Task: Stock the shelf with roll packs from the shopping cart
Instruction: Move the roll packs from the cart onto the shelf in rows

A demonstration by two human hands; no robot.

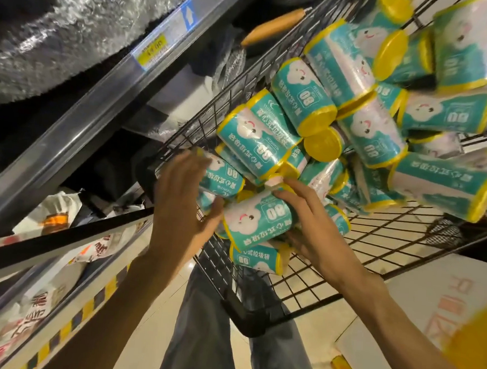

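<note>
Both hands reach into the shopping cart (347, 249) in the middle of the frame. The left hand (182, 197) and right hand (309, 217), fingers nearly straight, press a roll pack (255, 218) between them. The shelf (76, 132) is at the left.

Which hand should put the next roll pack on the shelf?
Probably the left hand: it already touches a roll pack and is nearer the shelf. The right hand rests on another pack, farther away.
</note>
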